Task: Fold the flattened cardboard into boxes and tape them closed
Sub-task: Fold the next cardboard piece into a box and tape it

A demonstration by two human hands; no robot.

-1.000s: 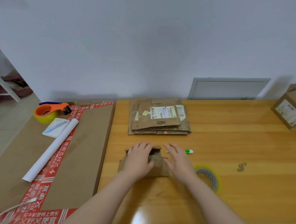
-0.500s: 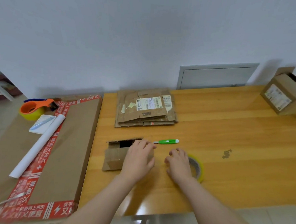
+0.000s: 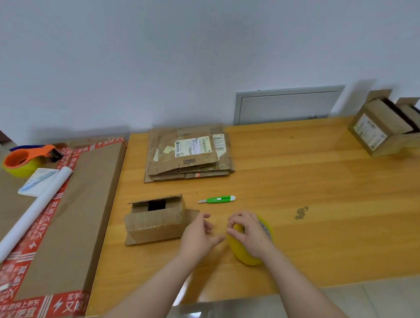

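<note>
A small folded cardboard box (image 3: 155, 219) lies on the wooden table (image 3: 324, 216), its far end showing a dark gap between the flaps. My right hand (image 3: 251, 233) grips a yellow roll of tape (image 3: 244, 250), tilted up on its edge just right of the box. My left hand (image 3: 200, 235) hovers between box and roll with fingers loosely curled, holding nothing. A stack of flattened cardboard (image 3: 189, 155) lies further back.
A green utility knife (image 3: 217, 199) lies behind my hands. An assembled open box (image 3: 392, 129) stands at the far right. On the large flat carton (image 3: 76, 211) to the left are an orange tape dispenser (image 3: 27, 158), a white paper roll (image 3: 31, 213) and a notepad (image 3: 39, 181).
My left hand has come off the box. My right hand has taken hold of the tape roll and tipped it up from lying flat. The view has shifted left.
</note>
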